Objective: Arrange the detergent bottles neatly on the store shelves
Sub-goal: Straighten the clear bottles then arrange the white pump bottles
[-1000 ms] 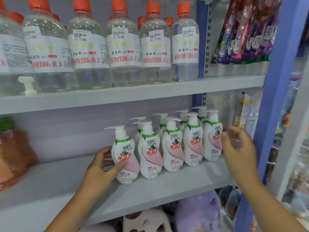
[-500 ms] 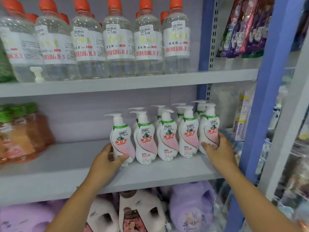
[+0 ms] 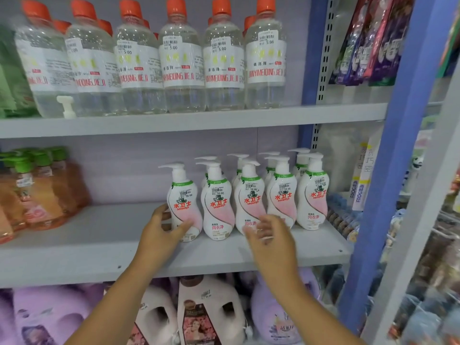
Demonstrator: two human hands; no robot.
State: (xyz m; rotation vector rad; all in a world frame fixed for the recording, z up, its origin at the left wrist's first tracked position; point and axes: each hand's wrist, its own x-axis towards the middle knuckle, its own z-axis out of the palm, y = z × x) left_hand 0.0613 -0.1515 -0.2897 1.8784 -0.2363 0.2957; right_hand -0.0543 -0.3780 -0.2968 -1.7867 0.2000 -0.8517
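Note:
Several white and pink pump detergent bottles stand in two rows on the middle grey shelf point(image 3: 74, 252). My left hand point(image 3: 161, 232) grips the leftmost front bottle point(image 3: 183, 202) low on its body, thumb across the front and fingers behind. My right hand point(image 3: 267, 235) hovers with fingers spread in front of the third front bottle point(image 3: 250, 205) and the fourth front bottle point(image 3: 282, 195), holding nothing. The rightmost front bottle point(image 3: 314, 197) stands free near the blue upright.
Clear bottles with orange caps point(image 3: 181, 58) fill the upper shelf. Orange bottles with green caps point(image 3: 42, 190) stand at the middle shelf's left. Purple and white jugs point(image 3: 209, 314) sit below. A blue upright post point(image 3: 388, 170) bounds the right, with hanging packets beyond.
My right hand has let go of the rightmost bottle and moved left, now open before the middle bottles. My left hand stays on the leftmost bottle.

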